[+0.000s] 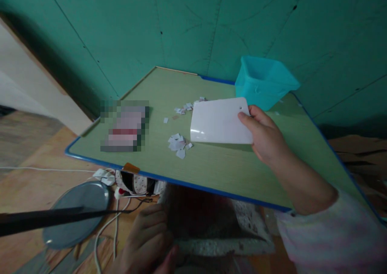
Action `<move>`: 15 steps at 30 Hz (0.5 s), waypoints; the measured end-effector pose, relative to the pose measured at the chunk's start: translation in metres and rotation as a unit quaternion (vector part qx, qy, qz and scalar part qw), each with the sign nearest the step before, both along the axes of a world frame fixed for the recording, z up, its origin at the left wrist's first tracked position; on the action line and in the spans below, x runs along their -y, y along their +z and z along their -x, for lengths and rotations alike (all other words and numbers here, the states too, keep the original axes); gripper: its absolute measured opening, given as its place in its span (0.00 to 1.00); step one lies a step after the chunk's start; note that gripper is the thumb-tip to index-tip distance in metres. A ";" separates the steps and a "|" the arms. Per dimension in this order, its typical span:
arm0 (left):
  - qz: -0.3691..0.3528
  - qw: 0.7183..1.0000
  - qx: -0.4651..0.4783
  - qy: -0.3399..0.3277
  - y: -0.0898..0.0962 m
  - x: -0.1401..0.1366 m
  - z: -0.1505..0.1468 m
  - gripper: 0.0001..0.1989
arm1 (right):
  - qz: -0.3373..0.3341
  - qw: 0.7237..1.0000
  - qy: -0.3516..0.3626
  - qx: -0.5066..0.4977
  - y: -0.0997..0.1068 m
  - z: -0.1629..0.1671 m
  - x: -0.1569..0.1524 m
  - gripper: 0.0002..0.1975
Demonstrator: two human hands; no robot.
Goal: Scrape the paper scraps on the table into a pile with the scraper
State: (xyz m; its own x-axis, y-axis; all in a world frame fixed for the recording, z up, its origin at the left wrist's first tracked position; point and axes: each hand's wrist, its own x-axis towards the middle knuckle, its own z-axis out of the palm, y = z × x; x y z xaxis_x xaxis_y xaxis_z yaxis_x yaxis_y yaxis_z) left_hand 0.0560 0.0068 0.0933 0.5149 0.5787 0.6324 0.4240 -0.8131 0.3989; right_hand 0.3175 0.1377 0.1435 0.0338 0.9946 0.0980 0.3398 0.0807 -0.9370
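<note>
My right hand [267,135] pinches the right end of a glossy white board [219,123], thumb on top, close to a small hole in its corner. The board is tilted over the table, and its lower edge looks slightly bent. Beside its left edge lies a small heap of white paper scraps [177,143]. More scraps [183,108] are scattered behind, partly covered by the board. Below the table's front edge, my left hand [148,237] is closed with curled fingers. Whatever it may hold is hidden.
A turquoise plastic bin [263,84] stands at the table's back right, against the green wall [187,32]. A pixelated flat object [125,129] lies on the left of the table [211,173]. Below are a grey round stool seat [81,209], white cables [102,233] and a black strap [54,219].
</note>
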 end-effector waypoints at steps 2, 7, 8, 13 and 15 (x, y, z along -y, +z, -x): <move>0.003 1.000 -0.003 -0.002 -0.001 0.001 0.000 0.09 | 0.009 1.000 0.010 0.007 0.002 0.002 0.001 0.13; 0.018 1.000 -0.003 -0.006 -0.006 0.001 -0.001 0.09 | 0.055 0.998 0.036 -0.016 0.009 0.008 0.003 0.11; 0.017 1.000 0.003 -0.006 -0.006 0.001 -0.001 0.09 | 0.060 0.997 0.039 -0.020 0.010 0.008 0.004 0.11; 0.015 1.000 0.014 -0.001 -0.005 0.001 0.001 0.09 | 0.033 0.997 0.007 -0.065 0.006 0.005 0.002 0.10; 0.027 1.000 0.005 -0.002 -0.003 0.001 0.001 0.09 | 0.024 0.997 0.000 -0.069 0.004 0.004 0.001 0.11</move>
